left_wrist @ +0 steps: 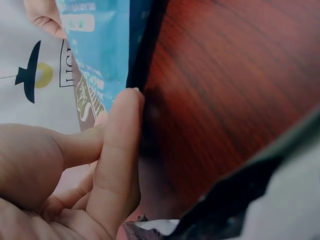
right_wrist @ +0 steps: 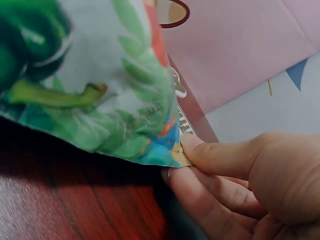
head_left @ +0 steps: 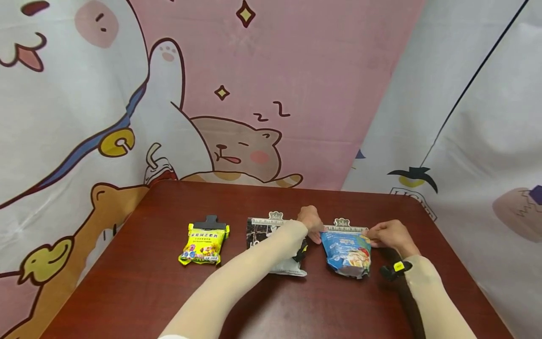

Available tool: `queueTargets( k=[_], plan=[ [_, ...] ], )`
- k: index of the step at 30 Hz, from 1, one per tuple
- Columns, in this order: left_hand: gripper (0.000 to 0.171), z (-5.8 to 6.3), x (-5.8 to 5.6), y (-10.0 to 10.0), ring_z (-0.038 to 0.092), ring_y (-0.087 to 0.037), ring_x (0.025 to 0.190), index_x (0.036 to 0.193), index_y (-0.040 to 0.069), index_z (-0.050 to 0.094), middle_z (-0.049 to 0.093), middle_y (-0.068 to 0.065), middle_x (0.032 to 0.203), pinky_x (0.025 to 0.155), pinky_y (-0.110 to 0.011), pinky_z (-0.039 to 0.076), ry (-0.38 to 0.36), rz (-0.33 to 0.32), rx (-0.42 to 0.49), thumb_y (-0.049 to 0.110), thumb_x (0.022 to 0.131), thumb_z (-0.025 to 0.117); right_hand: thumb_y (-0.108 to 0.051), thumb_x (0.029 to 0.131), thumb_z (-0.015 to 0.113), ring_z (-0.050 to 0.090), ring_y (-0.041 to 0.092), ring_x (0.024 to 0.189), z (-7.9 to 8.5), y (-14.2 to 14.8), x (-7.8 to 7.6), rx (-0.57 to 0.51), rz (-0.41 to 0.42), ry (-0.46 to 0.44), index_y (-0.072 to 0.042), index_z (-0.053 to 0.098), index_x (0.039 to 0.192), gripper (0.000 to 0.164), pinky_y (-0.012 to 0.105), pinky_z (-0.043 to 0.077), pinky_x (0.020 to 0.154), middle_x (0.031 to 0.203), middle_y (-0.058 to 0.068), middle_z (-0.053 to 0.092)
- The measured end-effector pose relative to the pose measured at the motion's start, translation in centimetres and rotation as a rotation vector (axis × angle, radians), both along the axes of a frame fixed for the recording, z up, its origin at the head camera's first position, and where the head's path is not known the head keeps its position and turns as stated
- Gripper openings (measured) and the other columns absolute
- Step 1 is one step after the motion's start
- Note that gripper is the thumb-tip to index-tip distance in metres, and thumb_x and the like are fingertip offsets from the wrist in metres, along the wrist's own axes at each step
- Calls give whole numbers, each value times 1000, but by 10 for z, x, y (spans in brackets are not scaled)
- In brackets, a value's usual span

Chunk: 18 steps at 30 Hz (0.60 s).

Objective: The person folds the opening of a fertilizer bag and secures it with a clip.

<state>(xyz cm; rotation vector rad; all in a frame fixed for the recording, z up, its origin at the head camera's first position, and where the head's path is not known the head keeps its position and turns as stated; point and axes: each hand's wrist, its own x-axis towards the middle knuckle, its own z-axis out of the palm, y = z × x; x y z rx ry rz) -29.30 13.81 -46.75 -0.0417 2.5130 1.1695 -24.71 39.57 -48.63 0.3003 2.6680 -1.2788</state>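
A blue bag [head_left: 346,250] with food printed on it lies at the right of the row, a silver ruler-marked clip [head_left: 342,227] across its top edge. My left hand [head_left: 311,221] pinches the bag's upper left corner between thumb and fingers. At the opposite upper corner, the thumb and fingers of my right hand [head_left: 391,236] pinch the bag too. In the right wrist view, green peppers show on the bag [right_wrist: 100,120] beside the right hand [right_wrist: 225,175]. Close to the left hand, a black and white bag [head_left: 258,234] is partly hidden by the left forearm.
A second silver clip [head_left: 275,217] sits on top of the black and white bag. Farther left lies a yellow bag [head_left: 204,245] with a black clip [head_left: 210,223]. All rest on a dark red wooden table [head_left: 139,263] in front of a cartoon-printed cloth [head_left: 322,94].
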Motion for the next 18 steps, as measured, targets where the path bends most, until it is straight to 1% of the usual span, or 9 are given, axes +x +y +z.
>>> queueTargets(
  k=[1, 2, 4, 6, 8, 12, 14, 16, 18],
  plan=[
    [27, 1, 1, 0, 71, -25, 53, 95, -4, 73, 68, -13, 63, 65, -34, 63, 18, -11, -25, 15, 82, 87, -27, 91, 80, 72, 12, 67, 1, 0, 0, 35, 12, 9, 7, 75, 106, 38, 27, 61, 63, 85, 6, 75],
    [27, 2, 1, 1, 72, -25, 53, 97, -4, 73, 68, -13, 64, 66, -35, 63, 21, -22, -22, 14, 82, 87, -27, 90, 80, 71, 12, 66, 3, 0, 0, 60, 20, 14, 6, 75, 104, 37, 27, 60, 62, 84, 6, 75],
    [27, 4, 2, 2, 71, -26, 53, 99, -4, 73, 67, -14, 65, 65, -37, 63, 39, -43, -28, 12, 83, 86, -28, 90, 80, 71, 13, 65, 5, -1, 0, 98, 35, 18, 5, 75, 100, 35, 28, 60, 61, 83, 8, 74],
    [23, 5, 3, 4, 70, -26, 52, 98, -3, 73, 66, -14, 65, 58, -37, 62, 77, -78, -56, 10, 83, 86, -28, 89, 80, 70, 14, 65, 7, -1, -1, 124, 55, 15, 4, 75, 97, 33, 30, 61, 62, 83, 9, 73],
    [17, 5, 3, 6, 70, -27, 49, 94, -3, 74, 66, -16, 62, 48, -35, 59, 106, -118, -81, 8, 85, 83, -26, 89, 80, 71, 16, 67, 9, -1, -2, 143, 78, 10, 4, 75, 95, 31, 33, 62, 63, 83, 11, 72],
    [10, 9, 7, 4, 64, -18, 41, 84, 5, 74, 62, -6, 58, 38, -27, 50, 270, -216, -236, 13, 87, 79, -27, 90, 77, 70, 18, 72, 18, -5, -1, 211, 91, 0, 3, 75, 98, 31, 34, 63, 64, 88, 14, 72],
    [14, 13, 8, 0, 60, -13, 39, 78, 9, 72, 58, -1, 56, 39, -24, 46, 357, -254, -287, 17, 88, 79, -30, 92, 75, 70, 21, 75, 23, -8, 0, 242, 97, 15, 3, 73, 103, 35, 35, 63, 66, 94, 18, 72],
    [26, 19, 8, -9, 53, -11, 41, 70, 10, 70, 55, 1, 55, 42, -24, 42, 430, -286, -316, 24, 90, 79, -36, 94, 73, 71, 27, 82, 30, -11, 0, 278, 113, 48, 3, 71, 112, 43, 40, 62, 70, 105, 23, 71],
    [30, 26, 8, -20, 53, -11, 49, 70, 12, 70, 58, 2, 60, 47, -26, 41, 490, -289, -337, 33, 90, 79, -44, 95, 71, 70, 35, 94, 36, -13, 1, 321, 137, 98, 2, 67, 122, 53, 47, 61, 76, 117, 28, 68]
  ],
)
